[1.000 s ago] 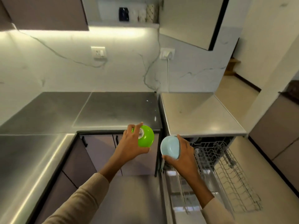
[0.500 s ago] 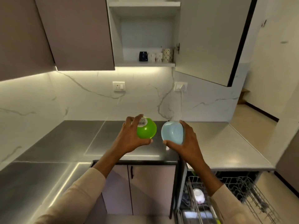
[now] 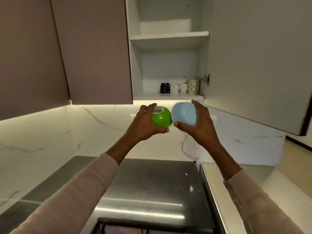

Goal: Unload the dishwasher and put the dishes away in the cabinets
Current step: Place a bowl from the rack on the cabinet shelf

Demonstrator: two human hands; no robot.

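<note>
My left hand [image 3: 145,125] grips a small green bowl [image 3: 161,118] whose barcode sticker faces me. My right hand [image 3: 199,125] holds a pale blue bowl [image 3: 184,113], bottom side toward me. The two bowls almost touch, side by side, just below the open wall cabinet [image 3: 168,97]. On its lowest shelf stand a dark blue cup [image 3: 165,88], two white cups [image 3: 178,88] and a patterned cup [image 3: 193,86]. The shelf above [image 3: 168,37] holds nothing that I can see. The dishwasher is out of view.
The open cabinet door [image 3: 253,65] hangs to the right of my right hand. A shut brown cabinet [image 3: 94,51] is on the left. Below lie the grey steel counter [image 3: 148,183] and a pale worktop [image 3: 263,181] against a white marble wall.
Both hands have risen with their bowls from counter height to just under the open cabinet. My view has tilted up, so the dishwasher rack has dropped out of sight.
</note>
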